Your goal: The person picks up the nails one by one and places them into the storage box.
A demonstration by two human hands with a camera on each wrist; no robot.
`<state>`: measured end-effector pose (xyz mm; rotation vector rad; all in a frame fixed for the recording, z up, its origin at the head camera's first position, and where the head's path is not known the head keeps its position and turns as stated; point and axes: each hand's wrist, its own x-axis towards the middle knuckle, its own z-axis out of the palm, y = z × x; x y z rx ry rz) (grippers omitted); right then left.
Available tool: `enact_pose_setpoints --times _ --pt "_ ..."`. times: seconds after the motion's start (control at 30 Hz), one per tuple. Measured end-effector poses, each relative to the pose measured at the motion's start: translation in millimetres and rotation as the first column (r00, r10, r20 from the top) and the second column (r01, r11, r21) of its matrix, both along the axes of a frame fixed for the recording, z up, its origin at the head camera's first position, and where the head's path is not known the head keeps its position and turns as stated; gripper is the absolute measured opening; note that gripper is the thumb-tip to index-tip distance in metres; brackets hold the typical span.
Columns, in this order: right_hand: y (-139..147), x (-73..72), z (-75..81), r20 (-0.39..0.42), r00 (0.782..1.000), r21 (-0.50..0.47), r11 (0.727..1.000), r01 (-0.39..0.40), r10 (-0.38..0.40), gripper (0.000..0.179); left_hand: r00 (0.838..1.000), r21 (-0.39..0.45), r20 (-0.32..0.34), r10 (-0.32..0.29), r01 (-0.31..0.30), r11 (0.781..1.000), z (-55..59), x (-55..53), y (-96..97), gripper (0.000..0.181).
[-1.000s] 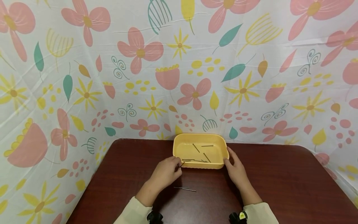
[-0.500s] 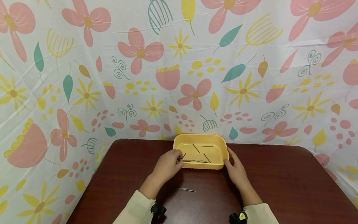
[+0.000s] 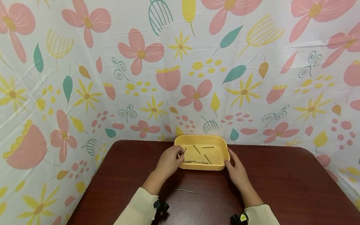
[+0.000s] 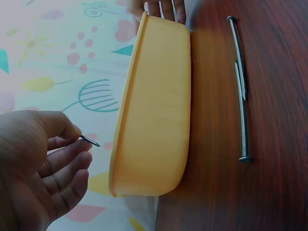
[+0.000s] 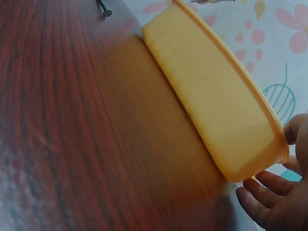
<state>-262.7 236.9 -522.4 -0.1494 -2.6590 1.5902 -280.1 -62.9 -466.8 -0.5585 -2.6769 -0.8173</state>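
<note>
My left hand (image 3: 168,161) pinches a nail (image 4: 90,141) between thumb and index finger, over the left end of a yellow plastic tray (image 3: 202,167). The nail's pointed tip sticks out past the fingertips, and its other end is hidden in the grip. At the tray's right end my right hand (image 3: 238,170) holds the corner, thumb at the rim and fingers against the end wall. Several nails (image 3: 197,149) lie scattered inside the tray, more of them along its near side. Two more nails (image 4: 241,86) lie side by side on the table, heads pointing opposite ways.
The dark red-brown wooden table (image 3: 135,175) carries the tray near its back edge. Behind and to the left hangs a white cloth (image 3: 180,93) printed with flowers and leaves. Black wrist cameras (image 3: 161,206) sit by both sleeves.
My left hand has moved forward and slightly right, bringing the pinched nail from the tray's near left corner to over its left part. My right hand and the tray stay put.
</note>
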Motion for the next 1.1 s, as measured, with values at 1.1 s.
enact_pose_setpoints --times 1.1 --pt "0.3 -0.3 -1.9 -0.003 1.000 -0.009 1.000 0.004 -0.004 0.061 0.997 0.101 0.039 0.061 -0.065 0.993 -10.2 -19.5 -0.2 0.013"
